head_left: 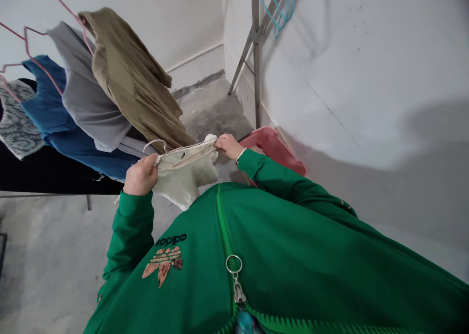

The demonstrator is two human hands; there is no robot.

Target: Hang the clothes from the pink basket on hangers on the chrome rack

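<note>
A pair of cream shorts (183, 182) hangs stretched between my two hands, its waistband pulled nearly straight. My left hand (141, 175) is closed on one end of the waistband. At the other end, my right hand (229, 146) pinches the waistband between thumb and fingers. The curved hook of a white hanger (156, 142) sticks up by the waistband near my left hand; the rest of it is mostly hidden. Just beyond the shorts hangs an olive long garment (135, 79).
Left of me, a grey top (88, 89), a blue garment (54, 109) and a patterned piece (20, 119) hang on pink hangers. A pink basin (273, 145) stands by the right wall. Blue hangers (280, 11) dangle from a metal rack (256, 45).
</note>
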